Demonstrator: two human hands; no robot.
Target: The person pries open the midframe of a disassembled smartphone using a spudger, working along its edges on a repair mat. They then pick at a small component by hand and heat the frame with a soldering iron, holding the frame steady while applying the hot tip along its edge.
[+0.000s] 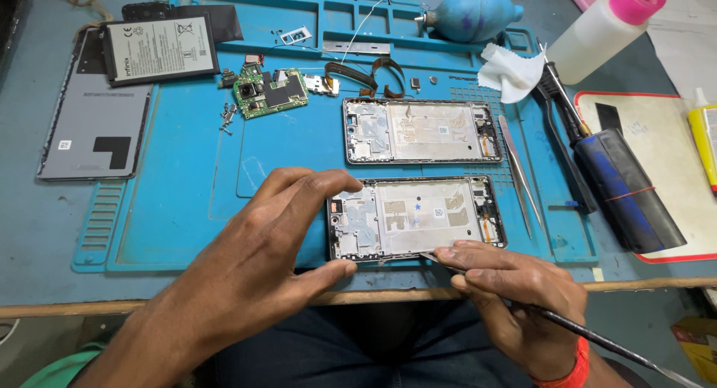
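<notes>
**A:** so what's each hand actually gripping here?

**B:** right hand [515,291] is pinched shut around a thin dark-handled tool [590,336], held like a pen; its tip sits right at the bottom edge of the near phone frame [417,218]. left hand [276,246] isn't closed on anything; fingers spread, fingertips on the frame's upper left corner and thumb against its lower left corner, bracing it rather than grasping.

**A:** and where's that frame sitting?

**B:** flat on the blue work mat [187,171], close to the front edge of the bench, just in front of the person; a second phone frame [422,130] lies just behind it, parallel, not touching as far as I can see.

**A:** rest of the bench?

**B:** tweezers [519,171] just right of both frames; green circuit board [269,91] and a little pile of screws [226,117] further back left; battery [159,50] resting on a grey back cover [93,126] at the far left; blue air blower [474,14], white cloth [511,73] and a pink-capped bottle [605,29] back right.
</notes>
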